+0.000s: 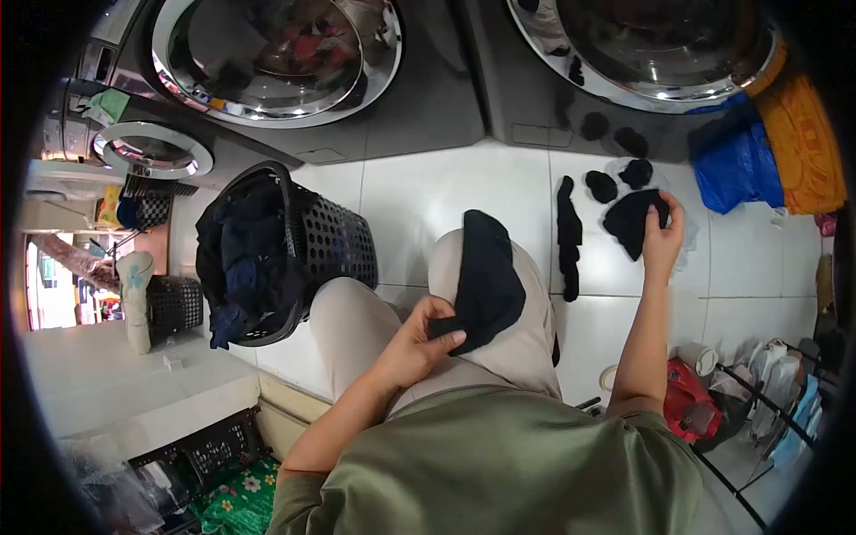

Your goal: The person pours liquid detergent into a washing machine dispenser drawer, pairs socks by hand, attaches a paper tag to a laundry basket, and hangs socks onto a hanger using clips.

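1. Head view, left hand (412, 346): the hand was closed in a pinch on the lower edge of a black sock (486, 281), thumb above and fingers beneath. The sock was draped along the right thigh, at about 6 o'clock from the washing machines (374, 98).

2. Head view, right hand (662, 234): the hand was closed on the rim of a second black garment (631, 221), lifted just above the white floor tiles (428, 196) at roughly 2 o'clock from the knee.

3. Handling, judged: both pieces were seen to sag and fold, so they were taken to be light, soft and limp, not fragile or slippery. A pinch at a hem or cuff was judged sufficient.

4. Surroundings: a long black sock (567, 236) and balled black pairs (617, 178) were laid on the tiles at 11 to 12 o'clock from the right hand. A black laundry basket (334, 241) of dark clothes was stood at 10 o'clock from the left hand.
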